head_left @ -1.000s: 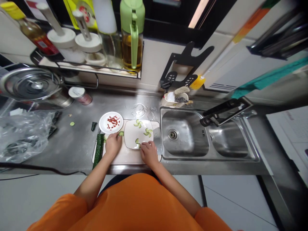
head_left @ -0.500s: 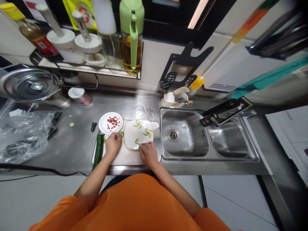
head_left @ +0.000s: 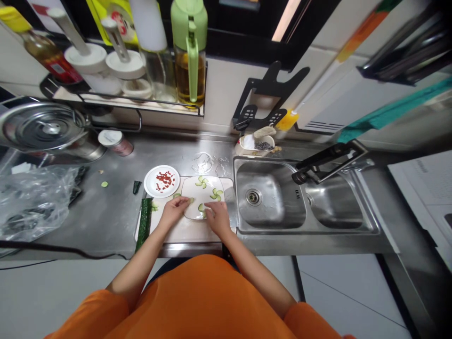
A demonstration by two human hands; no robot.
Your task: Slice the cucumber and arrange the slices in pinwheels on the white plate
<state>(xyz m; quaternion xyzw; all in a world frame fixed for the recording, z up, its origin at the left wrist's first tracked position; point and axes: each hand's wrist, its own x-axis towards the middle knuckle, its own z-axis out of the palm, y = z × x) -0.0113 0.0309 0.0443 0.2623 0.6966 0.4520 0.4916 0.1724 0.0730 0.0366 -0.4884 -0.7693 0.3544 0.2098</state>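
Observation:
In the head view, my left hand (head_left: 173,210) reaches over the left edge of a square white plate (head_left: 189,186). A thin cucumber slice (head_left: 191,200) is pinched at its fingertips. My right hand (head_left: 218,218) hovers at the plate's lower right with its thumb and fingers apart, beside a small group of cucumber slices (head_left: 201,208) partly hidden by it. Two green pinwheels of slices, one at the top (head_left: 201,181) and one at the right (head_left: 216,193), lie on the plate. Under the plate is a white cutting board (head_left: 169,235).
A round white plate with red pieces (head_left: 163,181) stands at the board's upper left, near a cucumber length (head_left: 143,225). Right of the board is a double sink (head_left: 271,188). A plastic bag (head_left: 35,202) and lidded pot (head_left: 51,127) occupy the left. Bottles line a rack (head_left: 141,103) above.
My left hand has moved right from the board's slices to the square plate, carrying a cucumber slice. My right hand has shifted slightly up, its fingers more spread.

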